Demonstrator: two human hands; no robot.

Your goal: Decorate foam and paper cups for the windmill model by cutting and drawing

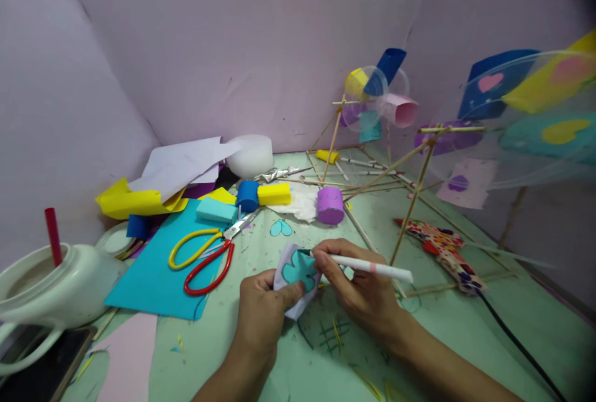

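Note:
A small pale purple paper piece (279, 282) bears a teal flower-like cutout (298, 268) at the lower centre. My left hand (263, 306) pinches it from the left, its thumb lying across the lower part of the cutout. My right hand (363, 290) is closed around a white marker (372, 265) with a pink band, its tip end against the upper right of the piece. Just behind lie two small teal petal shapes (280, 227). Scissors with yellow and red handles (228, 247) rest partly open on a blue sheet (158, 272), left of my hands.
A white teapot (79, 284) and a dark phone (51, 365) are at left. Rolled foam tubes, including a purple one (330, 206), stand behind. At right are stick frames with paper-bladed wheels (431, 141) and a patterned glue gun (447, 250) with a black cable.

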